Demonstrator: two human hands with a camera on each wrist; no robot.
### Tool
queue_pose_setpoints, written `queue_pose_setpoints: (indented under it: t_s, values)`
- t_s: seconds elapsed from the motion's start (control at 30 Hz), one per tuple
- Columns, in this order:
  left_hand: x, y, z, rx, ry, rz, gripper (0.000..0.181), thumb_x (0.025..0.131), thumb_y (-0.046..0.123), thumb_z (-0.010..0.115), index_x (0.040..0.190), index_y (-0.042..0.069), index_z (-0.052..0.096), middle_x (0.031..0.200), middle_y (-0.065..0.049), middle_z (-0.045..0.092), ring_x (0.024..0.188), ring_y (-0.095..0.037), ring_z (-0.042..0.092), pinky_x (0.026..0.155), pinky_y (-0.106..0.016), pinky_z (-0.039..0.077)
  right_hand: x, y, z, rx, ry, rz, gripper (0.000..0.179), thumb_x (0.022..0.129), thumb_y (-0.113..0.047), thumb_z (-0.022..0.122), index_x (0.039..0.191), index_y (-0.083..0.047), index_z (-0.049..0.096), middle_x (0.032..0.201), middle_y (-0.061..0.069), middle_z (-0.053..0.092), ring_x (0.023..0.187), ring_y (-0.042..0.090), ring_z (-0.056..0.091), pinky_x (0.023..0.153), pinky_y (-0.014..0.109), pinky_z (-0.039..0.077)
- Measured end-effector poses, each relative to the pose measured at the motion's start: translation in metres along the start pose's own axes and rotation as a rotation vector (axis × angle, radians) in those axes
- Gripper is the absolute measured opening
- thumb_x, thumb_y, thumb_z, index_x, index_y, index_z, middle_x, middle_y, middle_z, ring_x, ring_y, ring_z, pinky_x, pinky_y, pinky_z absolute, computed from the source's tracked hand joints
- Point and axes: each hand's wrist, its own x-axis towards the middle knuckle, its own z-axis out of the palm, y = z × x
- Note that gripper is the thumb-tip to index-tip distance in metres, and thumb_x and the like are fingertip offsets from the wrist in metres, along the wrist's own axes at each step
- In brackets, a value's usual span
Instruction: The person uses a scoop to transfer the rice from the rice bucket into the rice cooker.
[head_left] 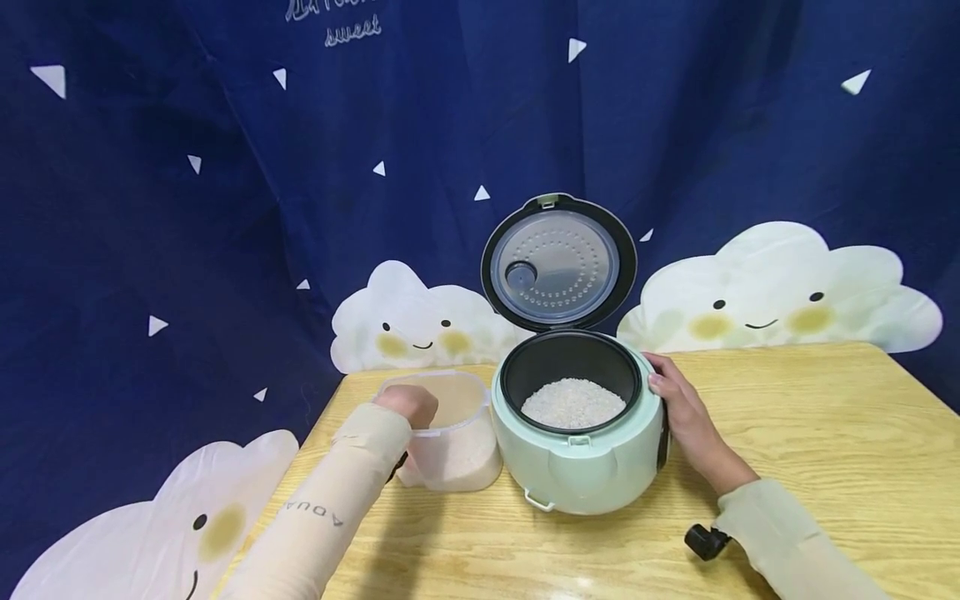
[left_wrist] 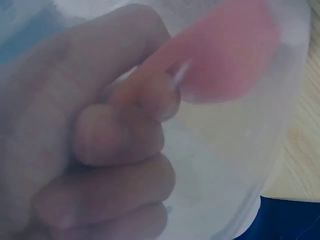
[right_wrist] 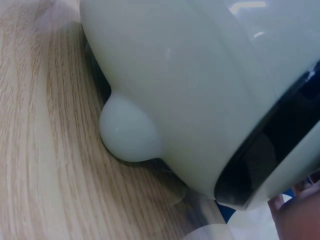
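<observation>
1. My left hand (head_left: pixel 408 406) is dipping inside the clear container (head_left: pixel 457 462), which is standing at the left of the rice cooker (head_left: pixel 577 479). Its fingers are curling closed, leaving almost no gap, and they are gripping the narrow end of a pink scoop (left_wrist: pixel 230 60).
2. I am probably scooping rice at this step; the next move is calling for a level lift over the container's rim, toward the cooker.
3. My right hand (head_left: pixel 693 425) is touching the cooker's right side, thumb near the rim. Some fingers are hiding, so how far they are opening I cannot tell.
4. White rice (head_left: pixel 573 404) is already lying in the cooker's pot.
5. Behind, the lid (head_left: pixel 555 267) is standing upright.
</observation>
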Motion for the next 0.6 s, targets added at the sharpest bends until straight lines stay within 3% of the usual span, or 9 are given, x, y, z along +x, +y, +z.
queue_pose_setpoints:
  t_s: [0.07, 0.13, 0.33, 0.47, 0.6]
  values:
    - [-0.0004, -0.0021, -0.0012, 0.051, -0.027, 0.05, 0.034, 0.085, 0.007, 0.068, 0.06, 0.017, 0.047, 0.069, 0.0, 0.051, 0.067, -0.018, 0.045, 0.063, -0.035, 0.041, -0.0002, 0.0005, 0.0007, -0.004, -0.001, 0.001, 0.049, 0.108, -0.027, 0.034, 0.148, -0.001, 0.044, 0.132, -0.029, 0.053, 0.125, -0.012, 0.045, 0.104, 0.003, 0.029]
    - [-0.0006, -0.0038, -0.0018, 0.031, -0.048, 0.057, 0.034, 0.083, 0.012, 0.074, 0.06, 0.018, 0.049, 0.067, 0.002, 0.049, 0.066, -0.017, 0.044, 0.061, -0.033, 0.039, -0.0002, 0.0009, 0.0009, -0.006, -0.002, 0.004, 0.049, 0.108, -0.028, 0.034, 0.148, -0.001, 0.044, 0.132, -0.029, 0.053, 0.126, -0.012, 0.045, 0.104, 0.002, 0.028]
    - [0.0018, -0.0058, 0.0001, 0.002, -0.053, 0.075, 0.032, 0.082, 0.015, 0.076, 0.06, 0.018, 0.053, 0.069, 0.001, 0.052, 0.065, -0.016, 0.045, 0.059, -0.031, 0.038, 0.0002, 0.0019, 0.0004, -0.016, 0.002, 0.01, 0.049, 0.108, -0.029, 0.034, 0.148, -0.002, 0.044, 0.132, -0.03, 0.052, 0.126, -0.012, 0.044, 0.103, 0.002, 0.028]
    - [0.0038, -0.0063, 0.0025, 0.009, -0.069, 0.087, 0.034, 0.075, 0.019, 0.085, 0.058, 0.02, 0.055, 0.066, 0.003, 0.05, 0.064, -0.014, 0.044, 0.059, -0.03, 0.039, -0.0007, 0.0029, 0.0005, -0.022, -0.002, 0.018, 0.05, 0.108, -0.03, 0.034, 0.149, -0.003, 0.044, 0.132, -0.03, 0.052, 0.126, -0.012, 0.044, 0.103, 0.002, 0.028]
    - [0.006, -0.0074, 0.0029, 0.008, -0.073, 0.095, 0.035, 0.077, 0.016, 0.081, 0.057, 0.021, 0.053, 0.066, 0.003, 0.049, 0.064, -0.014, 0.043, 0.059, -0.029, 0.038, -0.0003, 0.0026, 0.0006, -0.024, -0.004, 0.016, 0.05, 0.108, -0.031, 0.033, 0.149, -0.004, 0.044, 0.133, -0.029, 0.052, 0.126, -0.012, 0.044, 0.103, 0.002, 0.028]
